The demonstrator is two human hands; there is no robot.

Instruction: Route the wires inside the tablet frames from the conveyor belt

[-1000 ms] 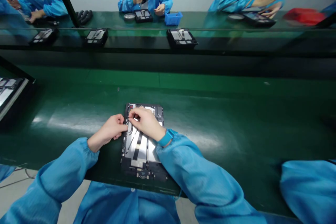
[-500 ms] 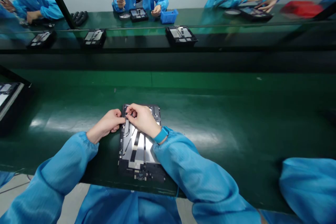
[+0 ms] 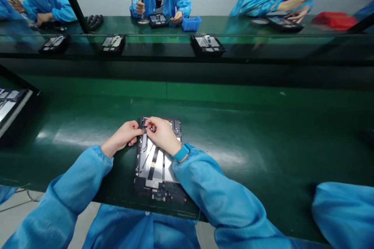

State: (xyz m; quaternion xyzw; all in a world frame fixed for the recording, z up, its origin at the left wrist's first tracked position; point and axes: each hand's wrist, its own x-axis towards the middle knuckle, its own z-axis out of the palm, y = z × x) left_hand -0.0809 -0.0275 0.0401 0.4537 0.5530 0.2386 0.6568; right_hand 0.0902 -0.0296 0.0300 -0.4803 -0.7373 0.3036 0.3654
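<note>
An opened tablet [image 3: 159, 167] lies on the green bench in front of me, with its silver battery, dark ribbon strips and small circuit parts exposed. My left hand [image 3: 126, 134] is closed at the tablet's upper left edge, its thumb on the rim and the other fingers curled beside it. Over the upper part of the tablet, my right hand [image 3: 163, 134] is closed in a pinch. Its fingertips meet near the upper left corner, close to my left thumb. Whatever is between them is too small to make out.
Another opened device [image 3: 11, 107] sits at the left. Several opened tablets, one of them a tablet [image 3: 208, 42], rest on the raised shelf ahead. Beyond it, co-workers in blue sit near a blue bin [image 3: 191, 23] and a red bin [image 3: 334, 20]. A blue sleeve [image 3: 343, 210] reaches in at right.
The whole view has shifted slightly, moving the scene a little right and its far side down. Both hands keep nearly the same place at the tablet's upper left corner.
</note>
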